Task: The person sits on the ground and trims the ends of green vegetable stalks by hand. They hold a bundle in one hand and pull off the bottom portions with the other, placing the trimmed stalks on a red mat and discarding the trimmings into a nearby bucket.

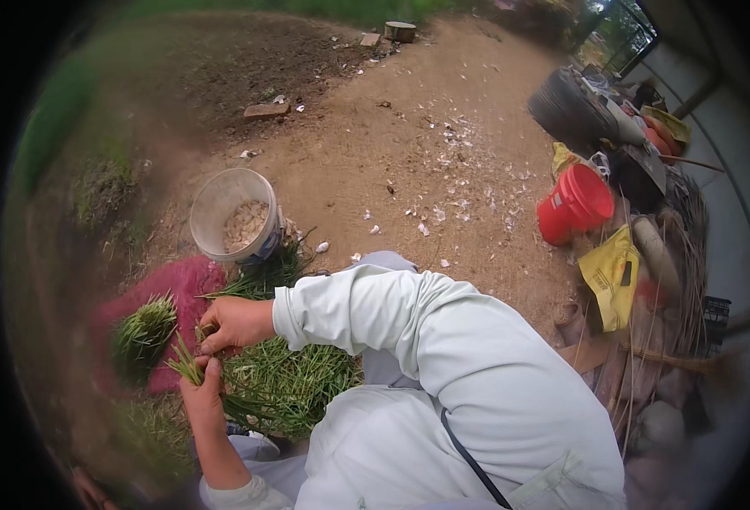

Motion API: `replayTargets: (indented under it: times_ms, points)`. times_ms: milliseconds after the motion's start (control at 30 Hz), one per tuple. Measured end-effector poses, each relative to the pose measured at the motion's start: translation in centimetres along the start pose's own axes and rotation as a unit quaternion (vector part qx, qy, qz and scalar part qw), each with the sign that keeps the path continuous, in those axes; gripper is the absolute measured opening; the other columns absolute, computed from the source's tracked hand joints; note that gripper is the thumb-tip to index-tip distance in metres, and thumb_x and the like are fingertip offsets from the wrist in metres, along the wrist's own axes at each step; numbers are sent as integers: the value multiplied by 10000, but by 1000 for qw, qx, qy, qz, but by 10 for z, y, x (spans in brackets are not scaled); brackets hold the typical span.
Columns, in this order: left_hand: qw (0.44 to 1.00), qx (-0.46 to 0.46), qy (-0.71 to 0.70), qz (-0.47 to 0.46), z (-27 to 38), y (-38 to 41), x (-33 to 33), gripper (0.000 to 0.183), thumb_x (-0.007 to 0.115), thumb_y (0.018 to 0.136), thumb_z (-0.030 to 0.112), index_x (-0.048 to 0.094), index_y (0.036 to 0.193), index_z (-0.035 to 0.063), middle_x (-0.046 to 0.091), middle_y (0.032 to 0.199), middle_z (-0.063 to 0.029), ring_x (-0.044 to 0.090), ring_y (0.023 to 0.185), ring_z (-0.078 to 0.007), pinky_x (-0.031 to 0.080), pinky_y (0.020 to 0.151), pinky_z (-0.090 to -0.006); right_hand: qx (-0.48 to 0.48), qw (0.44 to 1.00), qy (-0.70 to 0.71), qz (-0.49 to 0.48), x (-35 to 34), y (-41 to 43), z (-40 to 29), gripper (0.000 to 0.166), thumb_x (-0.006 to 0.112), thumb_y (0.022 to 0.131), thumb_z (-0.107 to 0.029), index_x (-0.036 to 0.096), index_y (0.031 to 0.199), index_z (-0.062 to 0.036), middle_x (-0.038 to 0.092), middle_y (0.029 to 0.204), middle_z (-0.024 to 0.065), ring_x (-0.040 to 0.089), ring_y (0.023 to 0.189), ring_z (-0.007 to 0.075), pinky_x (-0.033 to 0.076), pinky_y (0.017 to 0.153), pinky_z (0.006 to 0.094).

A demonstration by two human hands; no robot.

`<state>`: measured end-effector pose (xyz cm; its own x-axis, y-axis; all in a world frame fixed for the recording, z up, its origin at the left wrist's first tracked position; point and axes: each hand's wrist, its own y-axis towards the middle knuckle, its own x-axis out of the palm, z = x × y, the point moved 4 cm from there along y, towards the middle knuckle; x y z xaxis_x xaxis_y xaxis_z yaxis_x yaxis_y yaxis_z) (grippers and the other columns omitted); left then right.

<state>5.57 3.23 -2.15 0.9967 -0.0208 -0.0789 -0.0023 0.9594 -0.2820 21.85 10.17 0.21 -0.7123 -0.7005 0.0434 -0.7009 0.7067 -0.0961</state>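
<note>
My left hand (pixel 205 389) is closed around a small bunch of green stalks (pixel 185 364), whose cut ends stick up past the thumb. Just above it, my right hand (pixel 235 324) pinches something small and brownish between thumb and fingers; what it is cannot be told. A larger bundle of green stalks (pixel 147 328) lies on a pink-red mesh sack (pixel 174 280) to the left. Loose green stalks (pixel 292 382) are heaped on the ground beneath and beside my hands, partly hidden by my right arm.
A white plastic bucket (pixel 201 220) holding pale pieces stands beyond the sack. At the right are a red bucket (pixel 560 213), a yellow bag (pixel 611 274) and piled sticks along a wall. White scraps (pixel 458 140) litter the dirt ground. A brick (pixel 266 111) lies farther off.
</note>
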Motion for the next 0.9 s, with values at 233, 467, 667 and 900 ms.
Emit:
replayTargets:
  times_ms: [233,467,667,900]
  points:
    - [991,-56,-89,-83,1,0,-2,181,610,907,226,601,884,47,448,620,55,396,536,-53,317,514,-221,22,996,-40,-74,-2,10,11,192,590,912,-168,656,974,2,636,749,19,569,638,74,478,570,241]
    - [982,-69,-107,-139,-9,-9,-10,240,591,918,292,620,902,54,431,610,64,391,552,-48,317,526,-216,49,995,-31,-83,14,8,5,204,547,948,-158,651,1026,-1,624,752,1,558,640,68,476,567,224]
    - [979,-72,-112,-152,-6,-9,-8,236,575,927,284,618,907,52,415,607,68,379,553,-49,315,526,-220,59,989,-101,-89,5,10,11,181,529,956,-146,627,1002,-1,627,795,-4,559,653,60,465,563,219]
    - [984,-86,-74,-136,-4,-14,-18,246,587,918,311,628,911,69,441,620,64,419,579,-51,333,539,-221,78,996,-46,18,-12,14,18,201,531,956,-198,616,1001,-22,620,813,-8,547,650,52,465,598,205]
